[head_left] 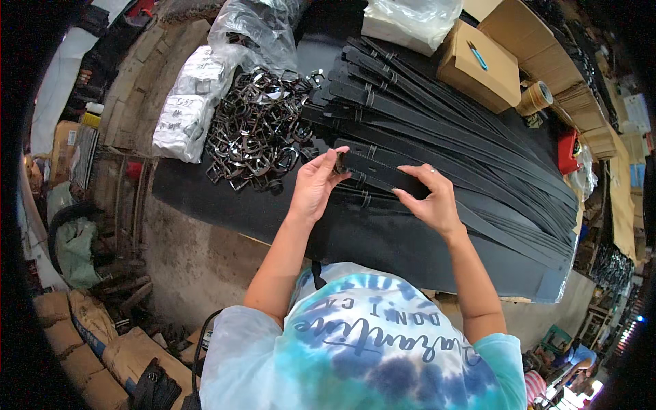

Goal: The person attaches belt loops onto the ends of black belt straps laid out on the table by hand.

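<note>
A black belt strap (pixel 374 169) with a row of stitching along its edge is stretched between my hands. My left hand (pixel 314 186) pinches its left end, where a dark piece, perhaps a buckle, sits partly hidden by the fingers. Farther right, my right hand (pixel 435 199) grips the same strap between thumb and fingers. Beneath and beyond it, many black belt straps (pixel 451 126) lie fanned out across the table, with small loops near their left ends. A heap of shiny dark metal buckles (pixel 254 130) lies to the left of my left hand.
White plastic-wrapped packets (pixel 183 119) and a clear plastic bag (pixel 253 31) border the buckle heap. At the back right stand an open cardboard box (pixel 478 65) with a blue pen (pixel 477 56) on it, a tape roll (pixel 535 98) and a red container (pixel 568 152). The black table (pixel 424 254) ends near my body.
</note>
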